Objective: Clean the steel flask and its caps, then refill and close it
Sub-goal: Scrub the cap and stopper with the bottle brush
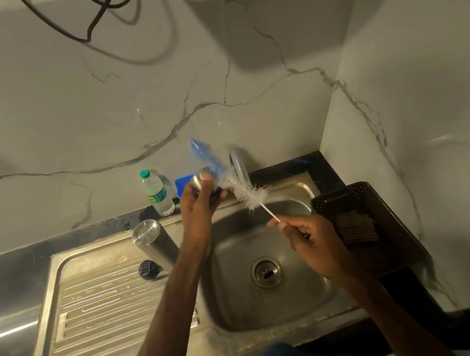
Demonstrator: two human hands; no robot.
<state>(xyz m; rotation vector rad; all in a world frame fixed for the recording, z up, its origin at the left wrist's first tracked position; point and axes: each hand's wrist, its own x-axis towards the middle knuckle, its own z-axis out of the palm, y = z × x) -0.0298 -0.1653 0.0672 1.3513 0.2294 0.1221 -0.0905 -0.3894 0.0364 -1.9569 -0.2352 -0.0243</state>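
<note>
My left hand is curled round the small round steel cap, up over the back of the stainless steel sink basin. My right hand pinches the thin white handle of the long bottle brush with white and blue bristles.

Risk one: the brush head is a blur, and I can't tell whether it's in the cap or just beside it. A hard stroke could flick the cap out of a wet grip and drop it into the basin.

Risk two: the curved chrome tap sits right behind the bristles. A long push could knock the brush tip into it.

Risk three: my left forearm crosses close by the tall cylindrical steel flask. It's standing on the ribbed drainboard, and a drop of the elbow could topple it.

The round black inner cap lies just beside the flask's base and looks easy to sweep off.

Behind, by the wall, are a clear plastic water bottle with a green lid and a blue box. On the right is a dark brown perforated tray, near my right wrist.
</note>
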